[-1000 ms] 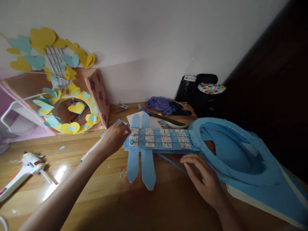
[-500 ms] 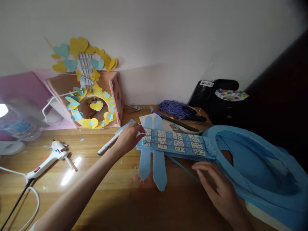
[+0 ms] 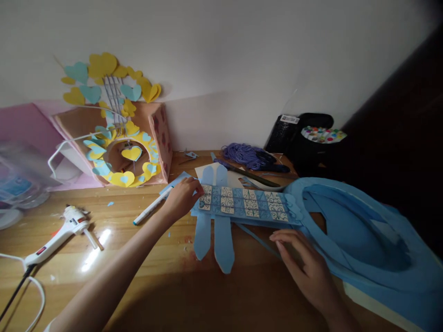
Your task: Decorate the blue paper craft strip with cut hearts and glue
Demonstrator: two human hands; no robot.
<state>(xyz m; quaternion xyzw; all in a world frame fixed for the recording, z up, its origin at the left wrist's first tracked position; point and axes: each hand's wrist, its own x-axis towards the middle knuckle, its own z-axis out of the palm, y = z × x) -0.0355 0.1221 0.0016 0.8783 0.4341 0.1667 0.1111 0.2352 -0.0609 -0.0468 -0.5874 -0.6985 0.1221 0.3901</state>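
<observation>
Pale wall (image 3: 221, 69) meets wooden tabletop (image 3: 166, 286)

The wall rises along the far side, softly shaded. Bright glare (image 3: 96, 249) lies on the wood at left; a dark, slant-edged area (image 3: 408, 138) fills the right.

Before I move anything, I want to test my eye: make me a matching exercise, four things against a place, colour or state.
1. Glue gun
2. Yarn
3. Left hand
4. Right hand

A. Purple, near the wall
B. Open, on the near side of the patterned strip
C. White, on the desk
D. At the strip's left end

Pairs: 1-C, 2-A, 3-D, 4-B
</observation>
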